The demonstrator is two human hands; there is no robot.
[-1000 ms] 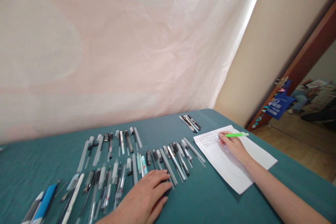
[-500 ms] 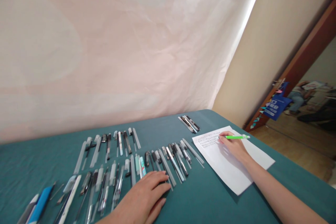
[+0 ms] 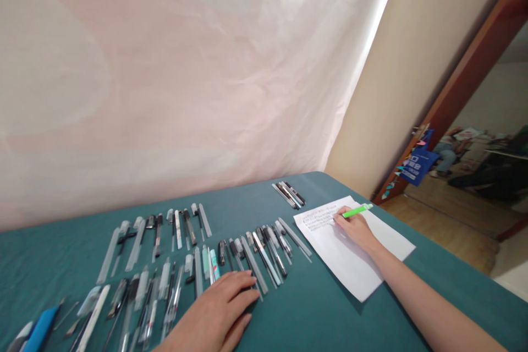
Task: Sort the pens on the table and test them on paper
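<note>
My right hand [image 3: 353, 228] is closed around a bright green pen [image 3: 357, 210], its tip resting on a white sheet of paper [image 3: 350, 261] that carries a few lines of writing near its top left. My left hand [image 3: 218, 313] lies flat on the teal tablecloth [image 3: 313, 313] with fingers stretched out, the fingertips touching the near ends of several pens in a row [image 3: 256, 256]. Nothing is held in the left hand.
Several more pens lie in rows to the left [image 3: 165, 231] and front left [image 3: 136, 302]; a small bundle of pens [image 3: 289, 194] sits at the back. A pale curtain [image 3: 185, 77] hangs behind. An open doorway [image 3: 466, 165] with a blue bag [image 3: 416, 165] is at right.
The view has shifted so everything sits slightly further left. The green pen in my right hand has tilted a little upward. My left hand stays flat in place.
</note>
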